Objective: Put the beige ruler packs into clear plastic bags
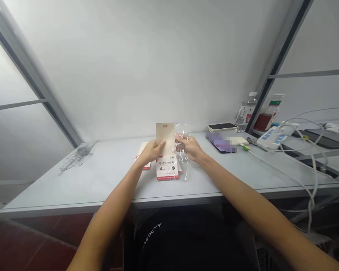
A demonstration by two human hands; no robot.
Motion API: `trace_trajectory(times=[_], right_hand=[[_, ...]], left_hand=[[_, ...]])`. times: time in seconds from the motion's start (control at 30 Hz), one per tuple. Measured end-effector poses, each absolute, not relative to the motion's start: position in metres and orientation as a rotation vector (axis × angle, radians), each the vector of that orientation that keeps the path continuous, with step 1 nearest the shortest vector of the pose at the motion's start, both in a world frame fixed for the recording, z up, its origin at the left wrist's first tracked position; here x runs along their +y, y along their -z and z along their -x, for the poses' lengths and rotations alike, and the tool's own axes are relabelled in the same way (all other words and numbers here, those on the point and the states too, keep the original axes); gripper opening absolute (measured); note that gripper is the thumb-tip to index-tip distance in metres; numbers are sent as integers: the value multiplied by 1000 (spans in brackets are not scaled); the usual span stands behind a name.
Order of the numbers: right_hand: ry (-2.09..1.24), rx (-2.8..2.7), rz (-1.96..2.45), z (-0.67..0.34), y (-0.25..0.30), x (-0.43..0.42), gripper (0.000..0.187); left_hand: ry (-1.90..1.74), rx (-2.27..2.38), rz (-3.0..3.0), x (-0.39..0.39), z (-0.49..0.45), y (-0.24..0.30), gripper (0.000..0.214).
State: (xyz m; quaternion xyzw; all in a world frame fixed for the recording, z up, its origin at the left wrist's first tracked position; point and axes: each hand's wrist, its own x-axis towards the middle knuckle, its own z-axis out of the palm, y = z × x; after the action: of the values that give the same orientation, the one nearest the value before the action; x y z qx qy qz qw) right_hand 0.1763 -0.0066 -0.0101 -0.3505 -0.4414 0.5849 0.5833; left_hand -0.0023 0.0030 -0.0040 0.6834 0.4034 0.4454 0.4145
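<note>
Left hand point(151, 151): fingers pressed together, thumb across the lower part of a beige card point(165, 133), pinching it upright at centre frame.
Right hand point(188, 147): fingertips on a clear plastic bag point(183, 147), just right of the card; whether they pinch it, I cannot tell.
Below the hands: a white red-edged pack point(167, 168) lies under the card, a second pack point(142, 156) just left.
Upper right: a phone point(222, 127), a water bottle point(245, 112), a power strip point(272, 137) and white cables point(307, 150) on the white desk point(73, 188).
</note>
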Motion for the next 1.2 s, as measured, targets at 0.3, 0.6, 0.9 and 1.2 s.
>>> trace_trajectory(times=[0.3, 0.6, 0.9, 1.2], right_hand=[[-1396, -990, 819, -189, 8, 0, 15], [-1411, -955, 926, -190, 5, -1, 16], [-1424, -987, 875, -191, 1, -5, 21], [-1462, -974, 885, -188, 1, -7, 21]], left_hand=[[-829, 954, -1747, -2, 7, -8, 40], [-792, 864, -1721, -2, 12, -10, 36], [-677, 872, -1766, 1, 21, -12, 41], [-726, 825, -1708, 1, 14, -7, 44]])
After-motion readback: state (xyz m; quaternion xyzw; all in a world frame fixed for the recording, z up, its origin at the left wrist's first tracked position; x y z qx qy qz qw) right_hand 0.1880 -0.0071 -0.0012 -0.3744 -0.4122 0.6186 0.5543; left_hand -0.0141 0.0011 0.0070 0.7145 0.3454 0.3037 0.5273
